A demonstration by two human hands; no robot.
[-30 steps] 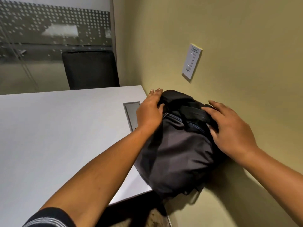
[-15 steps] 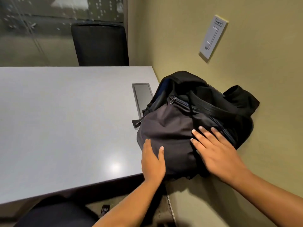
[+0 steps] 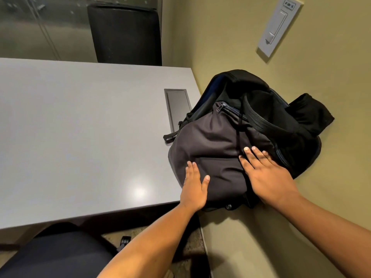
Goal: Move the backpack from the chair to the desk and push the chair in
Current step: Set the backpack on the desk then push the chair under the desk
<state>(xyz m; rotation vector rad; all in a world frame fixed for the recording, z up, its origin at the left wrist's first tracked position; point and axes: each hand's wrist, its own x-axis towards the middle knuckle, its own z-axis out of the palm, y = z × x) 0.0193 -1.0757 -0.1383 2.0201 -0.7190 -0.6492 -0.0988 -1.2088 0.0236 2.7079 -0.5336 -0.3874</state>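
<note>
Your chair [image 3: 54, 255] sits at 7 o'clock, its seat partly under the desk [image 3: 80, 127]. Your left hand [image 3: 193, 189] lies flat, fingers extended, on the backpack [image 3: 230, 141], which rests at the desk's 3 o'clock edge against the wall [image 3: 230, 37]. Your right hand [image 3: 269, 177] presses open-palmed beside it.

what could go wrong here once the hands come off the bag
1. The backpack sits at the near corner of the desk, its bottom bulging over the edge, so it may slide off when the left hand and right hand lift.
2. Its loose strap could snag.
3. The chair is not yet pushed in.
</note>
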